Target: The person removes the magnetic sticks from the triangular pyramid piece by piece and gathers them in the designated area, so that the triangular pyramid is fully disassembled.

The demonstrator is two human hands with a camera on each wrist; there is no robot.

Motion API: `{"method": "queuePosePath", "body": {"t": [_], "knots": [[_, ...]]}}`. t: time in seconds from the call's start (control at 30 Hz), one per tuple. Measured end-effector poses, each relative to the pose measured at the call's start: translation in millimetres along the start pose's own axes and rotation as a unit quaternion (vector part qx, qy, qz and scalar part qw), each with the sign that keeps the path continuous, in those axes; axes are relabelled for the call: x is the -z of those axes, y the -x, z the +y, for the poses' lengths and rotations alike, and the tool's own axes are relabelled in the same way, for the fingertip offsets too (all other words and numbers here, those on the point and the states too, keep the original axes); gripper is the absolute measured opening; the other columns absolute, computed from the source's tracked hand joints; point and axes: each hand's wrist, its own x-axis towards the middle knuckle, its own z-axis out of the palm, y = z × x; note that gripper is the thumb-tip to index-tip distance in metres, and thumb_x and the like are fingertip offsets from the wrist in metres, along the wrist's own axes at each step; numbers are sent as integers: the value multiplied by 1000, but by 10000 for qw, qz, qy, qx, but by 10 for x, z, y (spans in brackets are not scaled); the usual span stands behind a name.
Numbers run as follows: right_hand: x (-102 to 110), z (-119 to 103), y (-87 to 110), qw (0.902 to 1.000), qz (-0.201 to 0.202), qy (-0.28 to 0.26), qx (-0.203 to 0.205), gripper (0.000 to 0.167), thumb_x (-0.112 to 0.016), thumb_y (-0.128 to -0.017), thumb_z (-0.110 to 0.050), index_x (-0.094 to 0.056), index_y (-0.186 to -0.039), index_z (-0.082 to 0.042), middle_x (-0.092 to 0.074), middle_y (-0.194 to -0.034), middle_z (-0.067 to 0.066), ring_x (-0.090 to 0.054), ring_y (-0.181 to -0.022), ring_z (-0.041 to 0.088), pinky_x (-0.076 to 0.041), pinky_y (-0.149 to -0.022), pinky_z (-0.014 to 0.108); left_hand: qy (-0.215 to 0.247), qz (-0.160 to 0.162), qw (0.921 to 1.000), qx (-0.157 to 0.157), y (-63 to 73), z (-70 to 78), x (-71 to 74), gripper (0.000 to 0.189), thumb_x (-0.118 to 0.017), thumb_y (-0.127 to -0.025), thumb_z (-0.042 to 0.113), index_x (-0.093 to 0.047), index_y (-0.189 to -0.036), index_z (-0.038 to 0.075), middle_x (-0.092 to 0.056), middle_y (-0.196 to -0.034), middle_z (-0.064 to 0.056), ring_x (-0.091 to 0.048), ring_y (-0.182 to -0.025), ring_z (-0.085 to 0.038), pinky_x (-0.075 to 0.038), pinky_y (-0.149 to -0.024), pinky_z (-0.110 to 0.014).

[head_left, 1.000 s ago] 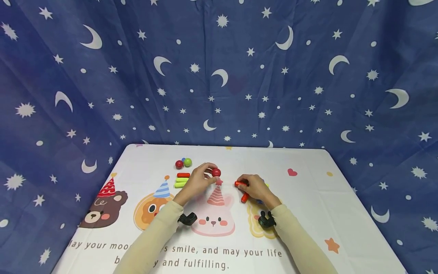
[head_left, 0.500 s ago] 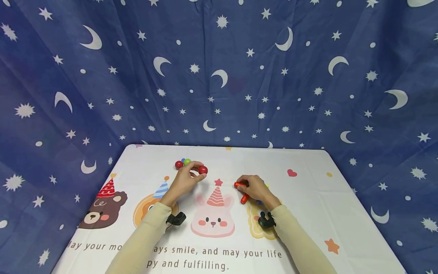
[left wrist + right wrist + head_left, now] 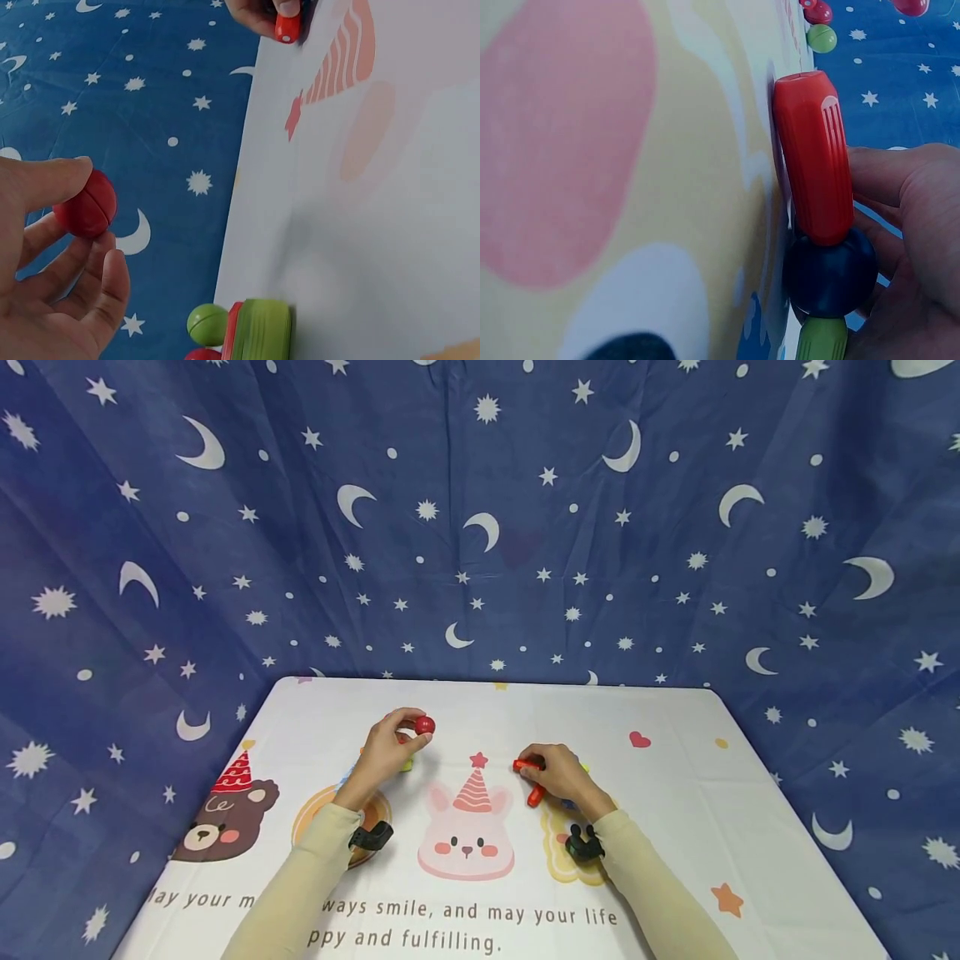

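My left hand [image 3: 411, 733] pinches a small red ball [image 3: 425, 725] between thumb and fingers, lifted over the far left part of the table; the left wrist view shows the same red ball [image 3: 86, 206] in that grip. Below it lie a green ball [image 3: 206, 324] and stacked green and red sticks [image 3: 259, 331], mostly hidden by the hand in the head view. My right hand [image 3: 551, 770] rests on the cloth and grips a joined piece: a red stick [image 3: 814, 154], a dark blue ball [image 3: 831, 274] and a green stick [image 3: 821, 341]. Two red sticks [image 3: 527, 765] poke out of it.
A white tablecloth [image 3: 675, 793] with cartoon animals and printed words covers the table. A blue star-and-moon curtain [image 3: 480, 527] hangs behind and round its sides. Black wrist mounts sit on both cream sleeves.
My left hand has carried the red ball leftwards and farther away, from above the rabbit's hat to over the pile of balls and sticks. The right hand has stayed put.
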Motion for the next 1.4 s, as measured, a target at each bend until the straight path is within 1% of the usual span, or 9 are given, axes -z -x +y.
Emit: {"method": "queuePosePath", "body": {"t": [0.07,0.23,0.47,0.6,0.73,0.93,1.1,1.23,1.4], "knots": [[0,-2,-1,10000,4,28,3,16,-75,-87,-22,-72,-103,-20,-72,-93,-4,-61,-81,11,-51,-82,36,36,49,10000,-2,-6,-22,32,40,-76,-86,16,-63,-122,8,-67,-110,-10,-65,-94,-23,-51,-75,-20],[-3,2,-2,10000,13,49,-44,17,-75,-88,-25,-72,-104,-21,-72,-94,-5,-61,-83,11,-51,-83,36,1,187,9998,-44,-15,-82,98,39,-76,-86,13,-63,-122,7,-66,-110,-11,-65,-89,-26,-50,-72,-18],[-9,13,-3,9999,-22,60,-89,16,-74,-89,-25,-72,-104,-21,-72,-95,-6,-60,-81,9,-50,-83,34,-127,180,9996,188,-19,-186,172,43,-74,-88,16,-61,-127,7,-65,-114,-12,-63,-101,-29,-50,-77,-18],[-6,17,-3,9999,-22,66,-105,16,-73,-89,-24,-72,-104,-22,-73,-96,-5,-61,-84,9,-50,-85,35,-115,217,9990,370,-25,-274,224,44,-73,-89,17,-59,-129,7,-66,-118,-12,-64,-104,-26,-52,-82,-22],[-3,6,2,9999,-28,43,-118,16,-74,-89,-24,-72,-105,-21,-73,-97,-5,-61,-85,9,-50,-85,35,-153,341,9983,449,-38,-372,280,43,-73,-88,14,-59,-128,5,-67,-118,-16,-66,-105,-29,-55,-86,-30],[-6,-4,9,9999,-43,20,-162,17,-73,-89,-24,-72,-105,-21,-72,-97,-5,-60,-84,9,-50,-85,35,-125,500,9970,577,-56,-478,367,42,-73,-88,11,-59,-127,3,-66,-121,-19,-65,-110,-32,-55,-91,-39],[-11,-2,8,9999,-52,49,-125,16,-73,-89,-25,-72,-105,-21,-72,-97,-6,-60,-84,9,-50,-84,34,-128,536,9963,663,-67,-565,425,42,-71,-88,9,-58,-128,2,-65,-123,-21,-64,-115,-34,-53,-95,-43],[-11,2,5,9999,-59,6,-110,16,-73,-89,-24,-72,-105,-21,-72,-96,-6,-59,-83,8,-50,-84,34,-207,493,9948,866,-86,-641,448,42,-69,-90,10,-57,-129,2,-65,-124,-21,-63,-116,-34,-53,-96,-44],[-12,-2,5,9998,-51,23,-191,16,-74,-88,-24,-72,-104,-22,-72,-95,-7,-58,-82,8,-50,-83,34,-313,368,9906,1280,-127,-738,458,42,-66,-92,11,-54,-132,4,-62,-127,-21,-62,-118,-35,-53,-96,-45]]}}
